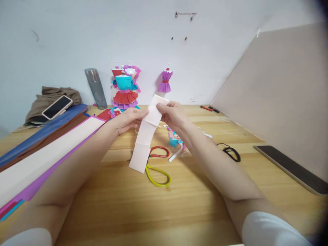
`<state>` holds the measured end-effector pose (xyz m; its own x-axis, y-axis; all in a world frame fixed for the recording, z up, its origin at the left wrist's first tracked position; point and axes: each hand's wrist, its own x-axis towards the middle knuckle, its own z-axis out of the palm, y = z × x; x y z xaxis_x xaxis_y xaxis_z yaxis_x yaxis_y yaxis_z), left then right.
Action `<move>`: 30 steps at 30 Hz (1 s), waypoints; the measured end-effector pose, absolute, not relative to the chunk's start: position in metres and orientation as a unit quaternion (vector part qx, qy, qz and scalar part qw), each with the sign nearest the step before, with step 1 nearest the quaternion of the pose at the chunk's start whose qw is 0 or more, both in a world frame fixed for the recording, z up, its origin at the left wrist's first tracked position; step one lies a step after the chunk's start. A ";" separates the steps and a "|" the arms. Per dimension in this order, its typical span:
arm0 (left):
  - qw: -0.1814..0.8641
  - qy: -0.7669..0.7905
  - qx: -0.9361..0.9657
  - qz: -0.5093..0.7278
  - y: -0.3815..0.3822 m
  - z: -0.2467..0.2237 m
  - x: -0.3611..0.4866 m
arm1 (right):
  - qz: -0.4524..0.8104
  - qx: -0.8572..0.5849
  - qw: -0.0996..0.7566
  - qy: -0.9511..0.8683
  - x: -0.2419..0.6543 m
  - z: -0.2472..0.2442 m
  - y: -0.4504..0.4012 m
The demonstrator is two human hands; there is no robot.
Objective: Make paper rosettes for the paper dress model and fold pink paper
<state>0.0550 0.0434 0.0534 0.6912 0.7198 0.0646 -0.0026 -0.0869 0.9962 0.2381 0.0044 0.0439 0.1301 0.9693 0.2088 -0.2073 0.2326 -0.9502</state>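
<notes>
A pale pink strip of paper (146, 136) with crosswise creases hangs between my two hands above the table. My left hand (132, 119) pinches its left edge, thumb on top. On the right edge, nearer the upper end, my right hand (172, 114) grips it between thumb and fingers. Below the strip lies a pair of scissors (158, 175) with one red and one yellow handle; the paper hides part of the blades. Small paper scraps (174, 140) in blue, pink and white lie by my right wrist.
Small dress forms in coloured paper (125, 89) stand at the back, another in purple (166, 82) beside them. A bottle (96, 89), a phone (57, 107) on brown cloth, and long paper sheets (51, 150) are left. Right are a black hair tie (232, 154) and dark slab (292, 167).
</notes>
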 end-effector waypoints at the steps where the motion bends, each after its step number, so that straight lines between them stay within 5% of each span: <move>1: 0.628 0.261 0.681 0.272 0.042 0.053 0.056 | 0.460 -0.408 0.639 -0.462 0.240 0.044 0.005; 30: 0.556 0.295 0.751 0.199 0.047 0.037 0.059 | 0.363 -0.405 0.698 -0.466 0.248 0.051 0.003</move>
<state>0.0587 0.0473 0.0373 0.7469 0.6642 -0.0291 0.2223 -0.2083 0.9525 0.2482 0.0030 0.0505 0.3023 0.8841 0.3564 -0.1304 0.4088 -0.9033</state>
